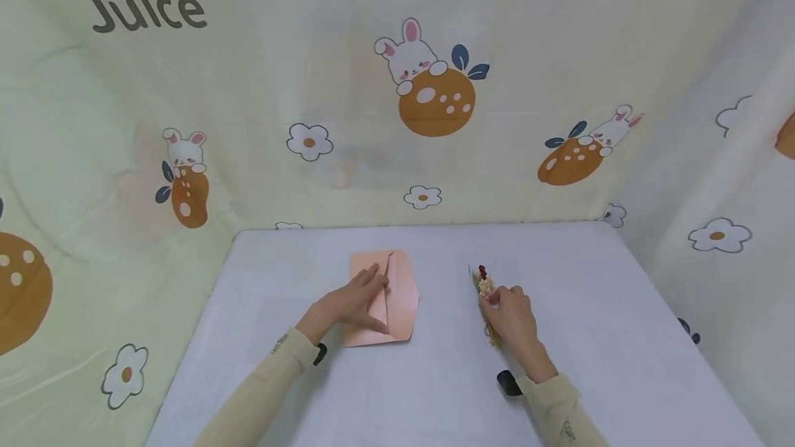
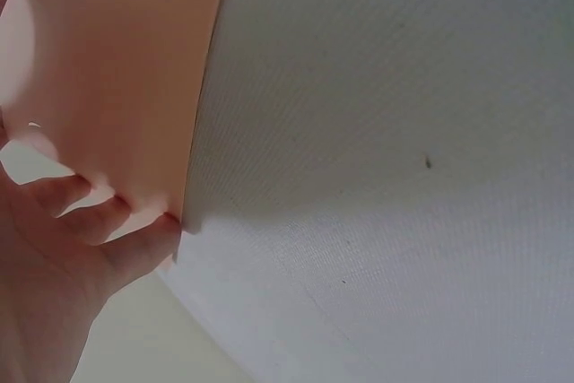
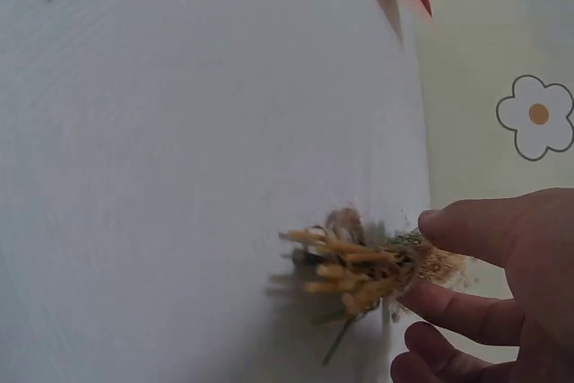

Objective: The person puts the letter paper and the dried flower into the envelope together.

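Observation:
A pink paper envelope [image 1: 404,295] lies with its flap spread to the right, and a dark gap shows along the pocket's mouth. My left hand [image 1: 357,299] rests across the pocket, thumb and fingers spread, fingertips at the mouth; in the left wrist view they touch the paper's edge. To the right, my right hand [image 1: 514,316] pinches a small bunch of dried flowers [image 1: 484,285] between thumb and fingers. The bunch has pale blooms and a dark red one at the far end. Its cut stems [image 3: 345,271] point toward the right wrist camera.
Both hands work over a white-covered table [image 1: 435,392]. Behind it and at the sides hangs a curtain [image 1: 348,74] printed with rabbits, oranges and flowers. Some bare tabletop separates the envelope from the dried flowers.

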{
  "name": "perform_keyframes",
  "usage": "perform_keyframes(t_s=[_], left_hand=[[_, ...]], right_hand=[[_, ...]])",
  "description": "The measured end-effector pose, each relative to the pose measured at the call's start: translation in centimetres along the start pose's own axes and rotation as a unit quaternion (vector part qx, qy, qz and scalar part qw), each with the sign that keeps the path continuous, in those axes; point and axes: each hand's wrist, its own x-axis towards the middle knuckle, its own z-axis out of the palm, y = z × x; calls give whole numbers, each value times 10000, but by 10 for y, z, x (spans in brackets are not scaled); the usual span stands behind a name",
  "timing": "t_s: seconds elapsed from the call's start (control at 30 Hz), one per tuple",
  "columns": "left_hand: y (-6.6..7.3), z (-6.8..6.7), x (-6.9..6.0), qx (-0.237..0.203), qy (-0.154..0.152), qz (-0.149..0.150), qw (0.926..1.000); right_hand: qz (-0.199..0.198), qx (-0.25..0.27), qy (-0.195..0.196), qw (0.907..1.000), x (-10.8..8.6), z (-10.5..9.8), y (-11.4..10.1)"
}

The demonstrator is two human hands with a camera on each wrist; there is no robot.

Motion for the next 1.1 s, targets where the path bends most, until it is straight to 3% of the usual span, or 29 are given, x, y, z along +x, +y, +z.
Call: perform_keyframes(t_s=[0.2, 0.33, 0.6, 1.1], left_hand=[[1, -1, -1, -126, 14, 41, 9999], [1, -1, -1, -99, 28, 11, 9999], [-1, 0, 0, -129, 20, 11, 9999], [-1, 0, 1, 11, 2, -22, 10000]], right_hand=[[34, 178, -12, 9998, 5, 7, -3], [-36, 582, -51, 9983, 10, 12, -9], [-27, 1324, -194, 9910, 16, 30, -41], [-479, 1433, -426, 9876, 15, 67, -104]])
